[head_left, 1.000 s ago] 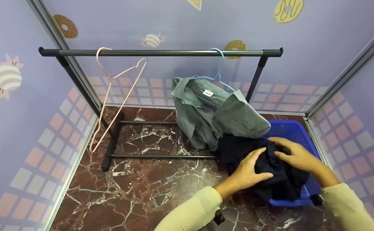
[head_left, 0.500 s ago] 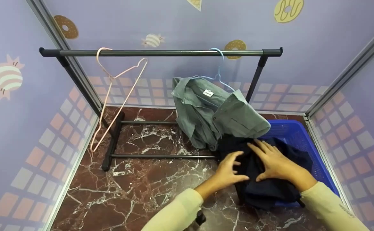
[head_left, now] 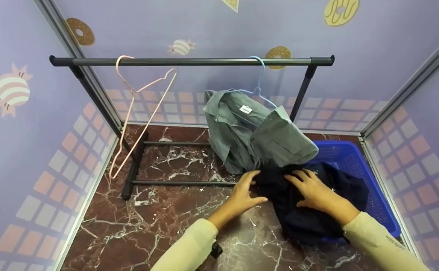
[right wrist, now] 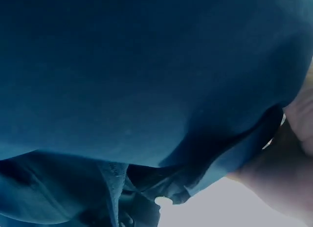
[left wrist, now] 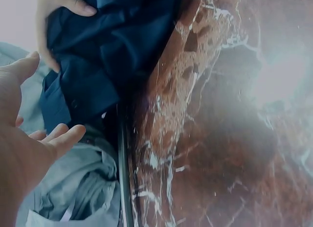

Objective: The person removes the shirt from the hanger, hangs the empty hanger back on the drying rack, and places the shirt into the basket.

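A dark navy garment with buttons (head_left: 313, 222) lies bunched over the blue basket's front left part, its left end reaching out past the rim. My right hand (head_left: 313, 192) holds it from above, with cloth between its thumb and bent fingers. At the garment's left end is my left hand (head_left: 243, 195), its fingers spread and nothing in its grasp. In the left wrist view, a folded buttoned flap (left wrist: 83, 95) faces that hand. Dark cloth (right wrist: 122, 80) fills most of the right wrist view and hides the right fingertips.
A grey-green shirt (head_left: 257, 131) hangs on a blue hanger (head_left: 258, 90) from the black rack (head_left: 189, 62), just behind the garment. A bare pink hanger (head_left: 129, 113) hangs at the left. The blue basket (head_left: 381, 203) stands by the right wall; marbled floor (head_left: 181, 210) lies below.
My left hand has moved left off the main pile to the garment's left end. My right hand has shifted left from the pile's right side, and more cloth shows spread to the right.
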Motion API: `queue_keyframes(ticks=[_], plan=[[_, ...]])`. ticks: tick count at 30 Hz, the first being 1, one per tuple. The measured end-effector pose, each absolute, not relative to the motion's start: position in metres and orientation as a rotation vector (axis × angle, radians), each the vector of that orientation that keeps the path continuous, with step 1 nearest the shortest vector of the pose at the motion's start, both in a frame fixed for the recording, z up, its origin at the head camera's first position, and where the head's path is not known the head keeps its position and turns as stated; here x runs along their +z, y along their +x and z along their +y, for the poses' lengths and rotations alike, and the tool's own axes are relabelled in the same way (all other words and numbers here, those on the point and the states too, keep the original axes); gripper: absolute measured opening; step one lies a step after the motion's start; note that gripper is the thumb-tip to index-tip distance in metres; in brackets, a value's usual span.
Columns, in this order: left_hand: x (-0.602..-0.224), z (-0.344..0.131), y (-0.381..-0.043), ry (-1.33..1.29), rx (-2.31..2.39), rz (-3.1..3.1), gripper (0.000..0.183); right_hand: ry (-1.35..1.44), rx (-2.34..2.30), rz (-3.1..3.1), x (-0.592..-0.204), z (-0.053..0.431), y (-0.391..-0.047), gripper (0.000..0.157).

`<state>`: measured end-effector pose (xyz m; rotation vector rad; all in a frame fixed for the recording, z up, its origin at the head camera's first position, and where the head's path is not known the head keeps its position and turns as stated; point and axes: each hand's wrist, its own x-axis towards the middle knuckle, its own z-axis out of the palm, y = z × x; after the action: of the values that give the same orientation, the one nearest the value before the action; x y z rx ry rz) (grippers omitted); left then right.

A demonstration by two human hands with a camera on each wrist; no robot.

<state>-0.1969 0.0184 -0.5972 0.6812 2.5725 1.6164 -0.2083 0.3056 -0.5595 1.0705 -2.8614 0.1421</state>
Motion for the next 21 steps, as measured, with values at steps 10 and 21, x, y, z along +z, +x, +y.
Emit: queue_keyframes(ticks=[10, 21], plan=[[-0.599, -0.02, -0.196, 0.652, 1.36, 2.666, 0.103, 1.105, 0.232, -2.785, -0.563, 0.309, -0.211, 0.081], [-0.604, -0.05, -0.2, 0.62, 1.281, 2.762, 0.099, 1.16, 0.242, -2.619, -0.567, 0.317, -0.225, 0.061]])
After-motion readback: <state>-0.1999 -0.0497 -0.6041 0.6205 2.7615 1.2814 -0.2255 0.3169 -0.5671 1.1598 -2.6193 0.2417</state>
